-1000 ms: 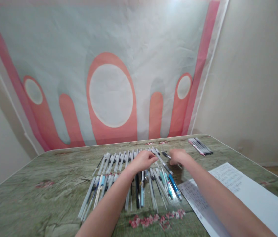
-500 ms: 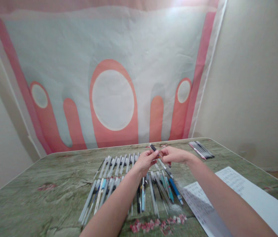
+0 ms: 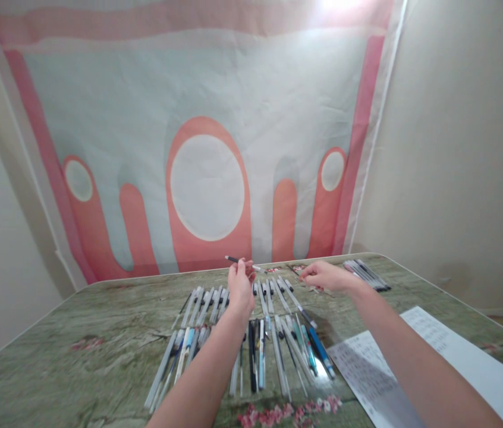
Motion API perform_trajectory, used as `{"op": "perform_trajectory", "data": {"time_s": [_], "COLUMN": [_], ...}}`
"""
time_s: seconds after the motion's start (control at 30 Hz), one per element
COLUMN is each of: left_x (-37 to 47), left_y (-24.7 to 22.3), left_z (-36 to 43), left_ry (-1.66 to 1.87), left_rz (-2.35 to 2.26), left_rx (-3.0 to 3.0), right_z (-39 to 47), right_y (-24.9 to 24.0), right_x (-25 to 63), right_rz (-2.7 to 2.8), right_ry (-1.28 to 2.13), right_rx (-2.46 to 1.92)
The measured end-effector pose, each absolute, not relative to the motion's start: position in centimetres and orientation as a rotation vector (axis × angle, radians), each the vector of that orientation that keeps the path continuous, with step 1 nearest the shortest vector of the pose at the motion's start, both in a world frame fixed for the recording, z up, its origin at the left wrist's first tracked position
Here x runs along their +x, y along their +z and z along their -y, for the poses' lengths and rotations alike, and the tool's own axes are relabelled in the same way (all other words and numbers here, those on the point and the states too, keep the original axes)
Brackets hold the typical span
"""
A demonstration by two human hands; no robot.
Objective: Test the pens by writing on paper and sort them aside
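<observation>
Above the back of the table, my left hand (image 3: 241, 282) is closed around a pen (image 3: 232, 259). The pen lies nearly level, its dark end pointing left and its pale end showing right of the fingers. Farther right, my right hand (image 3: 325, 276) is held with fingertips pinched together; a thin dark line shows at them, too small to name. Under and between my arms lie two rows of pens: a back row of clear-barrelled pens (image 3: 270, 297) and a front row with a blue pen (image 3: 321, 352), a teal pen (image 3: 309, 351) and several others. My left forearm hides part of both rows.
A separate bunch of pens (image 3: 367, 274) lies at the back right. Sheets of paper with handwriting (image 3: 362, 362) rest at the right, partly under my right forearm. The wood-patterned table (image 3: 55, 362) has printed pink flowers. A patterned cloth (image 3: 207, 71) hangs behind it.
My hands were together over the rows with the pen between them. Now they are apart: the left has moved left with the pen, the right has moved to the right.
</observation>
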State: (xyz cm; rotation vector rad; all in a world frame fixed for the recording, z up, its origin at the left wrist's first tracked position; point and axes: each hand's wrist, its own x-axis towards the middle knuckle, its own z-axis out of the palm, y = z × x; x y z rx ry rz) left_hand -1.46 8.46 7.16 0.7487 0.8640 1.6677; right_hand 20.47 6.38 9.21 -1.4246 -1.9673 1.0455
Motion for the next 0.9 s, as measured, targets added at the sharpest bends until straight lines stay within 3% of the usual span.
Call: {"op": "perform_trajectory", "data": {"time_s": [0.27,0.9], "left_x": [0.8,1.2], "left_y": [5.1,4.7], "left_z": [-6.7,-6.0], "left_ry": [1.001,0.959], "left_rz": [-0.934,-0.937], "left_rx": [1.443,1.700], "right_z": [-6.8,-6.2], "right_y": [10.2,10.6], "right_x": [20.0,19.7], "right_rz": [1.462,1.503], "right_ry": [0.908,0.865], "right_rx": [-1.099,-1.084]}}
